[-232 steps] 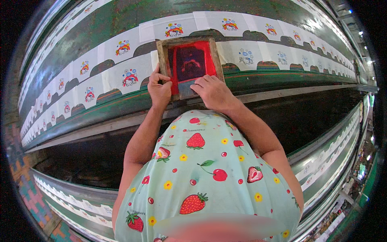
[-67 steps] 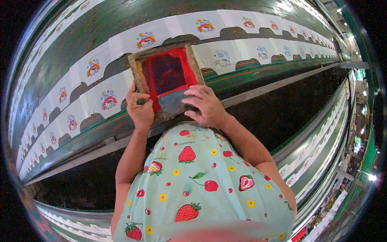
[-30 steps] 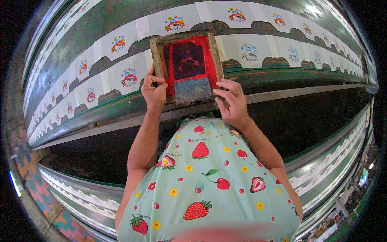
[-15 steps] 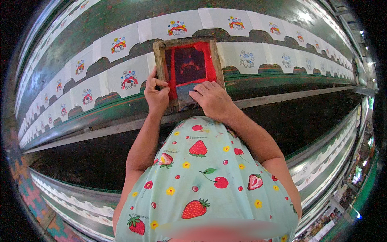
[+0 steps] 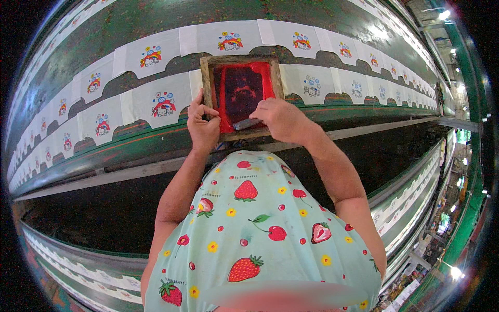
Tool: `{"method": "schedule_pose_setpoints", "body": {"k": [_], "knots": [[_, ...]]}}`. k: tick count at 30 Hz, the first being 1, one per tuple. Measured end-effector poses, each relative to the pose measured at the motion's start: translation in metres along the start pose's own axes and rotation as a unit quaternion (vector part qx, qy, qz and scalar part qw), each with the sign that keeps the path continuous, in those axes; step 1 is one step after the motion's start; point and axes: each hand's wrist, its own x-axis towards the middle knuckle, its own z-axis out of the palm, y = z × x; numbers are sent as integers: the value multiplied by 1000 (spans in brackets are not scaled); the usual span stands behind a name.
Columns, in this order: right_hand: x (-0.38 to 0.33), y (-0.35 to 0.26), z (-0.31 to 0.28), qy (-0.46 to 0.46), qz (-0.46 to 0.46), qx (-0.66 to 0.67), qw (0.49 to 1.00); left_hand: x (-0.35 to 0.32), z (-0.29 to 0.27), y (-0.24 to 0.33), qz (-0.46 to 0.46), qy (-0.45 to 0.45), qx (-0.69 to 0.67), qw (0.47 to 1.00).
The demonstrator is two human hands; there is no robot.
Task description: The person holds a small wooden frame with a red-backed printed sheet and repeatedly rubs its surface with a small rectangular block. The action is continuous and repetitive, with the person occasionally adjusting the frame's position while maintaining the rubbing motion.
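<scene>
a wooden frame (image 5: 207, 82) holds red ink (image 5: 267, 82), left hand (image 5: 205, 125) clasping its left side, right hand (image 5: 283, 120) gripping a squeegee (image 5: 243, 124) at the near end.

A: Locate readable markings.
B: Apron (image 5: 306, 260): one short line of small dark lettering (image 5: 247, 177) above a strawberry; a similar line at lower left.
A: White pieces (image 5: 141, 108)?
B: Prints too small to confirm any lettering.
</scene>
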Motion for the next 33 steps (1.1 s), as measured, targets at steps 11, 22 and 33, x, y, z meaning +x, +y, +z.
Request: {"method": "schedule_pose_setpoints", "body": {"k": [11, 22, 33], "knots": [[91, 72, -20, 114, 40, -46, 992, -1, 3, -2, 16, 1, 13, 1000], [68, 51, 10, 148, 48, -63, 986, -2, 1, 2, 32, -5, 42, 999], [-13, -38, 55, 127, 54, -49, 989, 0, 0, 2, 44, -2, 45, 998]]}}
